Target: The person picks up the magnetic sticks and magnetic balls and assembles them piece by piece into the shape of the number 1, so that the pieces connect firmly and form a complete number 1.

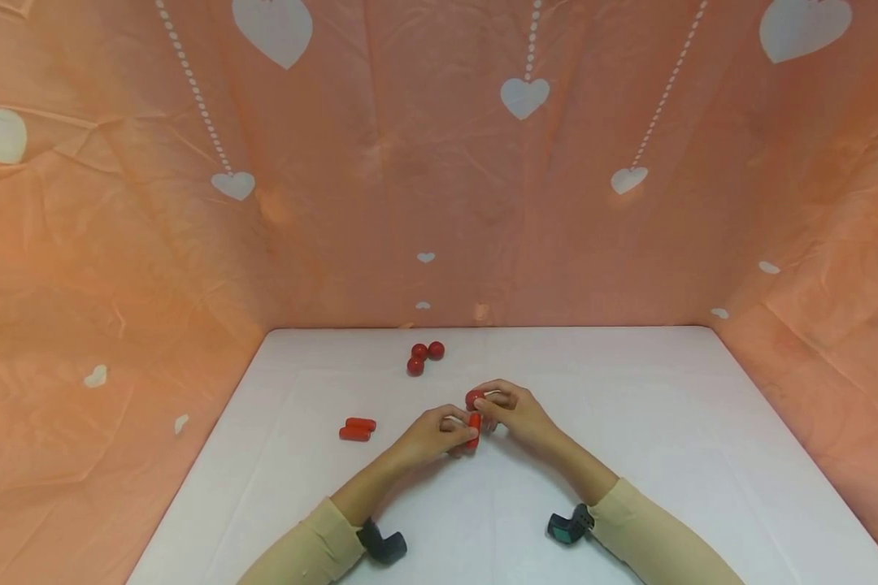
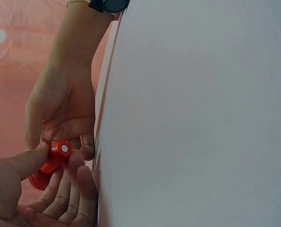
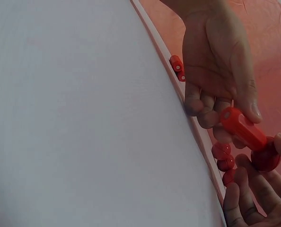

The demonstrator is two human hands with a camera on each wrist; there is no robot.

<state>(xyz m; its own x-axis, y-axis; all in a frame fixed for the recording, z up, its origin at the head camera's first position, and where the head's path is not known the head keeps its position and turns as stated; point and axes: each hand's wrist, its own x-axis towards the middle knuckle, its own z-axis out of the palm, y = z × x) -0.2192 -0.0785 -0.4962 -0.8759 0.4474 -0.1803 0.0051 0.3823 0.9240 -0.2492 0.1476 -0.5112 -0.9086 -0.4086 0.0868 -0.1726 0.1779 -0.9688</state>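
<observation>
Near the middle of the table, my left hand point(image 1: 428, 437) pinches a short red rod point(image 1: 475, 431) between thumb and fingers. My right hand point(image 1: 518, 414) holds a red ball point(image 1: 473, 399) by its fingertips, just beyond the rod. In the right wrist view one end of the faceted rod point(image 3: 243, 127) meets the ball point(image 3: 265, 156). The left wrist view shows a pale round spot on the rod's near end point(image 2: 64, 148); the ball point(image 2: 39, 179) is partly hidden behind the rod and fingers.
Two more red rods point(image 1: 355, 434) lie side by side on the white table point(image 1: 600, 374), left of my hands. Three red balls point(image 1: 415, 366) sit clustered farther back. Orange cloth walls point(image 1: 439, 203) with pale hearts rise behind and on both sides.
</observation>
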